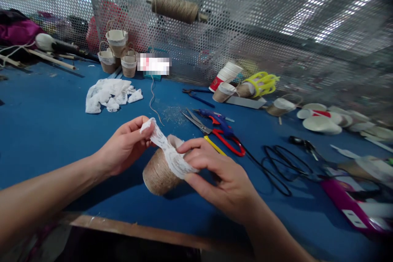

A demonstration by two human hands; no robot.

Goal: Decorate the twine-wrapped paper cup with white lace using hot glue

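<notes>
While left hand (130, 143) pinches openwork white lace strip (167, 151), right hand (219, 174) grips tapered twine-wrapped cup (160, 174).

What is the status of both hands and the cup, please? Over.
Left hand: pinching end of lace strip. Right hand: holding strip against rim of tilted cup. Just beyond the right hand: scissors, glue gun.

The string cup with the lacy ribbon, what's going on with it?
A person has both hands on the work. The left hand pinches the loose end of the white lace strip, while the right hand grips the tilted string cup at its rim, with lace pressed there. The lace covers part of the rim. Scissors and a lace pile lie on the blue table.
</notes>
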